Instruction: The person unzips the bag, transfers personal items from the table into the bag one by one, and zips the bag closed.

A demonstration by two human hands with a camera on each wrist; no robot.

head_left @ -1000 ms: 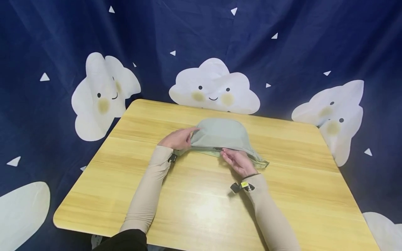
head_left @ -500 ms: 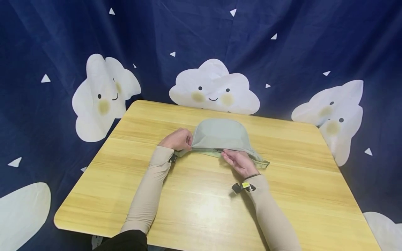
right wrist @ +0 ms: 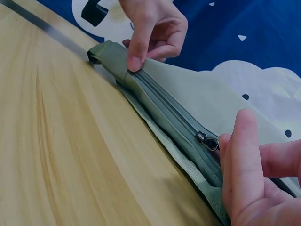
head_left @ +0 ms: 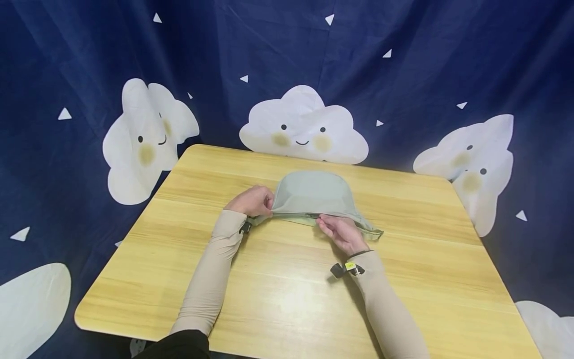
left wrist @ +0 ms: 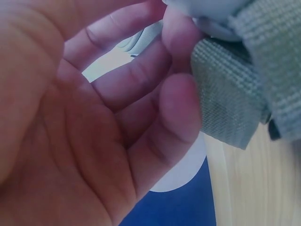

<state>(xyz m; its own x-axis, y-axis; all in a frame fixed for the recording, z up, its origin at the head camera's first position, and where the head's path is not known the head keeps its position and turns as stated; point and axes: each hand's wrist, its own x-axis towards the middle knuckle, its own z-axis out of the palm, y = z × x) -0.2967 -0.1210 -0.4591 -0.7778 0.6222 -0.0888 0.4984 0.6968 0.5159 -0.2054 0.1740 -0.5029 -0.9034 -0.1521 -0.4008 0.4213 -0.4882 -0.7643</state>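
Note:
A pale grey-green fabric waist bag (head_left: 314, 192) stands on the table, its zipper running along the side nearest me. My left hand (head_left: 254, 200) pinches the bag's left corner; in the right wrist view, the left thumb (right wrist: 135, 63) presses the end of the zipper (right wrist: 164, 101). A woven strap (left wrist: 225, 89) hangs beside the left fingers in the left wrist view. My right hand (head_left: 342, 232) is at the middle of the zipper, pinching the small metal zipper pull (right wrist: 208, 141) by its tip. The pull's end is hidden behind the fingers. Around the pull, the zipper's teeth look joined to the left.
The bag rests on a light wood table (head_left: 278, 299) with rounded corners. Behind the table hangs a dark blue curtain (head_left: 215, 45) with white clouds. A strap end (head_left: 378, 233) sticks out at the bag's right.
The left hand's fingers, earlier stretched over the bag's left side, have drawn down and in to pinch its corner at the zipper end. The right hand has barely moved.

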